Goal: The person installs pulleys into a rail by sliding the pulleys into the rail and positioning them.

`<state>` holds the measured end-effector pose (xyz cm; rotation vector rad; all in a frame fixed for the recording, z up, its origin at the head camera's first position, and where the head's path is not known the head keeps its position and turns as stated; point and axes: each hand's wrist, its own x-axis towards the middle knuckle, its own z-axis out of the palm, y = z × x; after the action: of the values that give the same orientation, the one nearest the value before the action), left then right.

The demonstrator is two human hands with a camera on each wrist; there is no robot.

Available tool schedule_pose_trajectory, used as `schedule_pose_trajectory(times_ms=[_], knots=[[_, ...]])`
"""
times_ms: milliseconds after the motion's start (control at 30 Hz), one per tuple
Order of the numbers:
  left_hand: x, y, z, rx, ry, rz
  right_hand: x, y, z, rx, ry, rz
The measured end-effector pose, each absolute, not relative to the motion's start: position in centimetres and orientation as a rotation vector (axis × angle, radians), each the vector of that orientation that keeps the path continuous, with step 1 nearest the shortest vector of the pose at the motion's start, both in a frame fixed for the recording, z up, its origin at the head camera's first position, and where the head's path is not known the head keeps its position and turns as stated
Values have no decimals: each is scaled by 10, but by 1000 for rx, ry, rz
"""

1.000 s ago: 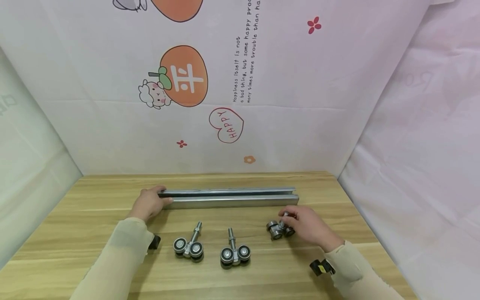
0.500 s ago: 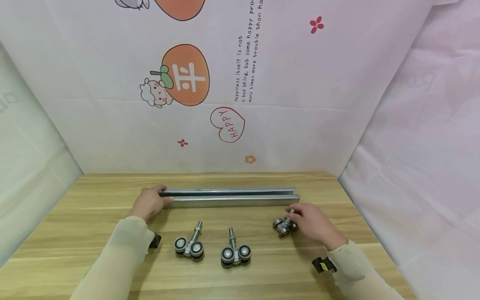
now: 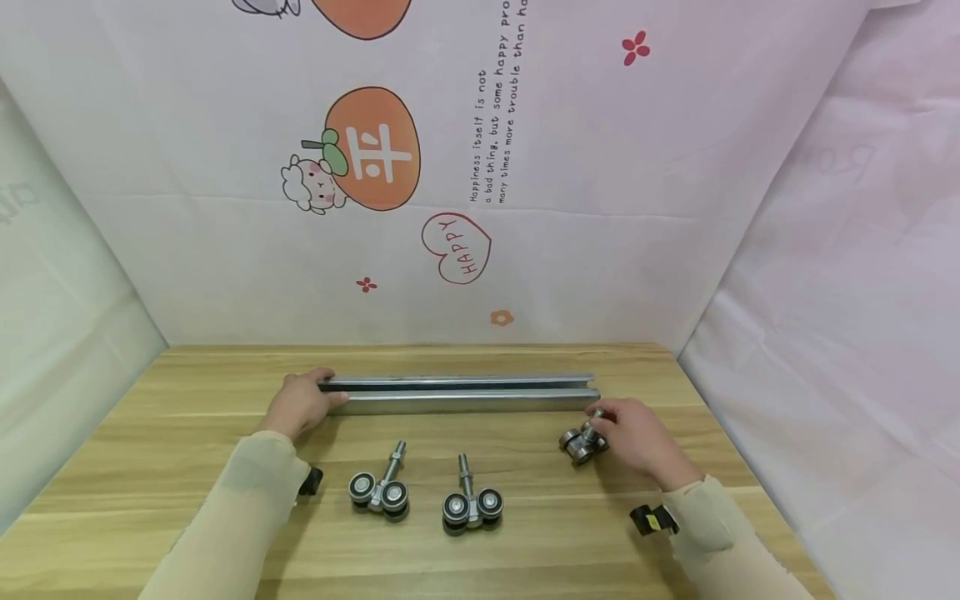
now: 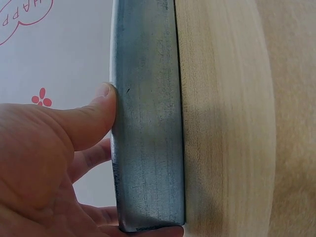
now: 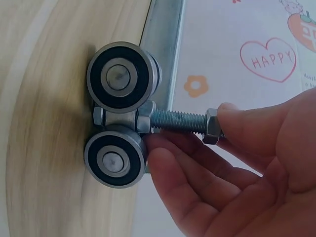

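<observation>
A metal channel rail (image 3: 468, 404) lies across the back of the table, its slot facing up. My left hand (image 3: 295, 407) grips its left end; in the left wrist view the thumb (image 4: 96, 116) rests on the rim and fingers reach around the end. Near the rail's right end, my right hand (image 3: 637, 440) holds a roller trolley (image 3: 579, 447) by its threaded bolt. In the right wrist view the trolley's ball-bearing wheels (image 5: 101, 158) face the camera, with the thumb at the nut (image 5: 212, 126). Whether the wheels touch the table I cannot tell.
Two more roller trolleys lie in front of the rail, one left of centre (image 3: 377, 493) and one nearer the middle (image 3: 472, 508), bolts pointing away. A printed white cloth (image 3: 570, 275) hangs behind the wooden table (image 3: 420, 567), with plain white cloth on both sides.
My right hand has carried its roller trolley right and slightly back, closer to the rail's right end. The left hand stays on the rail, and the other two trolleys have not moved.
</observation>
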<state>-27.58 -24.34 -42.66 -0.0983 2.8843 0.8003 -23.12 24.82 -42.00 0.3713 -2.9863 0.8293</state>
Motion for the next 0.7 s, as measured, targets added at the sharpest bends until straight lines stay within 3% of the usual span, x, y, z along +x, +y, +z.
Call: schedule_pose_trajectory(times_ms=[700], knots=[[-275, -243, -426, -98, 2885, 812, -261, 300, -423, 133, -2987, 763]])
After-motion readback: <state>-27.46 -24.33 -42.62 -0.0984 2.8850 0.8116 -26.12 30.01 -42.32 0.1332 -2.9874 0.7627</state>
